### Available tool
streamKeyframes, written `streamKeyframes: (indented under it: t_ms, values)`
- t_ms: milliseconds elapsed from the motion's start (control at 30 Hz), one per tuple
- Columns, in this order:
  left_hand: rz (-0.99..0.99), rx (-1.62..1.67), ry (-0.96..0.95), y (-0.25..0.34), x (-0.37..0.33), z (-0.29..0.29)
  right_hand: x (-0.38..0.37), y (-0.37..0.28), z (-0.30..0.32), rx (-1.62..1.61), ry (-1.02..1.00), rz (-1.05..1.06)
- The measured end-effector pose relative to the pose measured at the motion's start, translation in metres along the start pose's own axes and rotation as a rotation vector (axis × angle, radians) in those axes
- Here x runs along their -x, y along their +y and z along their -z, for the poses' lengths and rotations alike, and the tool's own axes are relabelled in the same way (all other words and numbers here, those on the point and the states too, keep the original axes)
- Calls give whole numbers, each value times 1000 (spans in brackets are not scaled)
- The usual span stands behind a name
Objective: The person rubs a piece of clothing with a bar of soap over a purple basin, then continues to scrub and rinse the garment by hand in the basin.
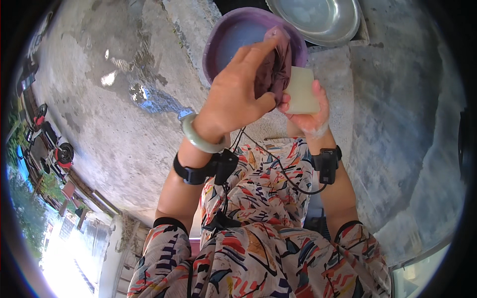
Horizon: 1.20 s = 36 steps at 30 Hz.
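Note:
My left hand is closed on a wet mauve cloth, which hangs bunched between fingers and thumb over the near side of a purple basin. Cloudy water lies in the basin. Right beside the cloth, my right hand grips a large pale soap bar, thumb and fingers around its lower part. White lather clings to the right wrist. Part of the cloth is hidden behind the left hand, so I cannot tell whether the soap touches it.
A metal basin with liquid in it stands beyond the purple one, to the right. Wet patches and a puddle mark the concrete floor on the left. A thin black cable runs to the right wrist strap. A motorbike stands far left.

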<state>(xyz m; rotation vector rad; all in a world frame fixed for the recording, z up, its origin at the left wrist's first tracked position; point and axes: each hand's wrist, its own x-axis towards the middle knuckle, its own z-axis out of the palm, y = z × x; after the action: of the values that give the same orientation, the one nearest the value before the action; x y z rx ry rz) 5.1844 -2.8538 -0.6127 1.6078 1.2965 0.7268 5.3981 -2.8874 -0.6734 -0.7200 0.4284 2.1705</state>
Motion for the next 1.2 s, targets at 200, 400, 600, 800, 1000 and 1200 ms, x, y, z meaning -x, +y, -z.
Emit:
streamKeyframes:
  t_ms: [200, 400, 600, 800, 1000, 1200]
  values:
    - [215, 838, -137, 20, 9, 34, 15, 28, -17, -239, -337, -12]
    - [-107, 43, 71, -5, 9, 41, 12, 35, 44, -42, -323, 139]
    - [569, 500, 152, -43, 39, -22, -1, 22, 34, 203, -232, 84]
    - [259, 320, 83, -6, 30, -14, 5, 31, 60, 21, -159, 71]
    - [364, 978, 572, -53, 43, -14, 1, 38, 51, -307, -454, 39]
    - [657, 1700, 488, -71, 49, -63, -1, 53, 26, 229, -285, 12]
